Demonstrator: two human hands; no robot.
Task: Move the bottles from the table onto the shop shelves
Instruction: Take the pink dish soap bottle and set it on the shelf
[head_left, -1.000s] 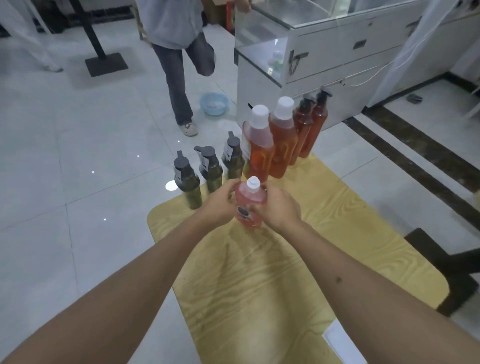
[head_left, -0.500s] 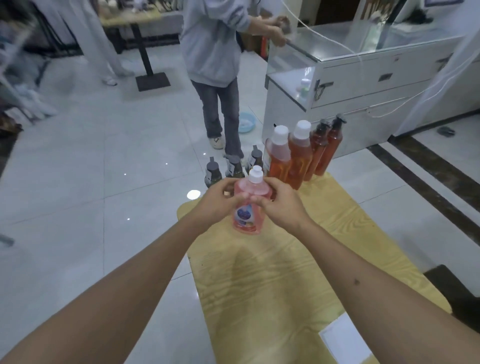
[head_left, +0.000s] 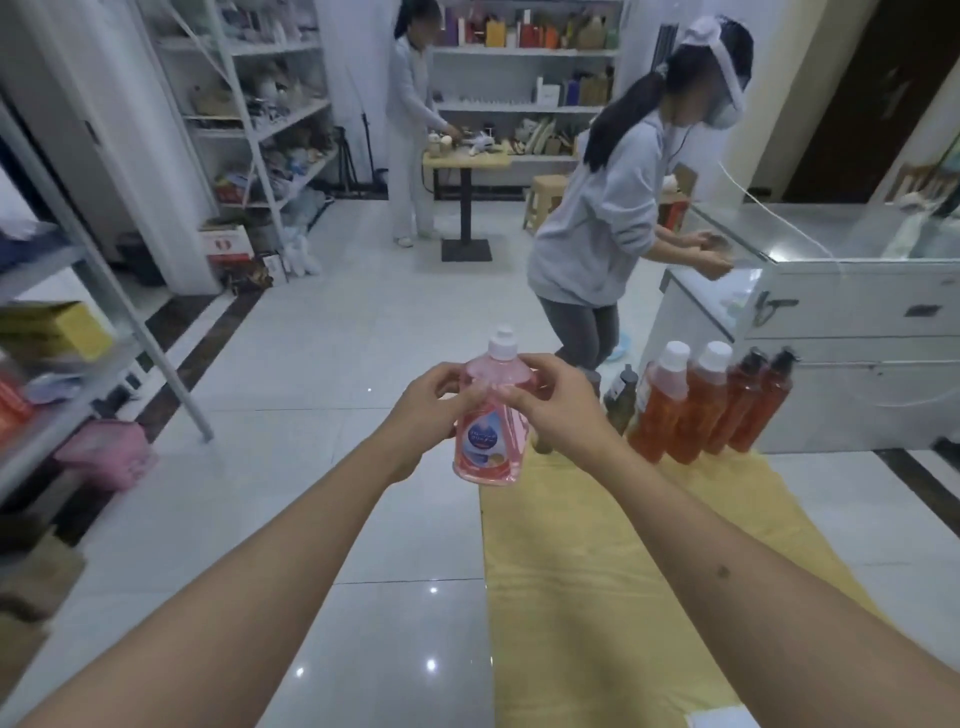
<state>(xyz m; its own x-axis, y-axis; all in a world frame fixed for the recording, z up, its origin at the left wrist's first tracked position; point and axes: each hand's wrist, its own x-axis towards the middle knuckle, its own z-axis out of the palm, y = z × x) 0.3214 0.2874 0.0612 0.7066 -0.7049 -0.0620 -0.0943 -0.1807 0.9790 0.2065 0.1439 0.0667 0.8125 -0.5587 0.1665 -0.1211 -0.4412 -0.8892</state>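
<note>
A small pink bottle (head_left: 491, 436) with a white cap and a blue label hangs upright in the air, left of the table's far end. My left hand (head_left: 431, 397) grips its left shoulder and my right hand (head_left: 550, 400) grips its right shoulder. On the far end of the yellow wooden table (head_left: 597, 561) stand two orange bottles with white caps (head_left: 680, 410), two dark red pump bottles (head_left: 753, 405) and a dark green pump bottle (head_left: 621, 397), partly hidden behind my right hand. Metal shop shelves (head_left: 78, 332) run along the left.
A person in a grey hoodie (head_left: 602, 223) bends at a glass counter (head_left: 831, 291) just beyond the table. Another person stands at a small table (head_left: 465, 161) by the back shelves. A pink bag (head_left: 111, 452) lies on the floor by the left shelves.
Both hands have lifted the pink bottle off the table and carried it up and to the left. My view has risen and turned left, bringing the shelves into sight.
</note>
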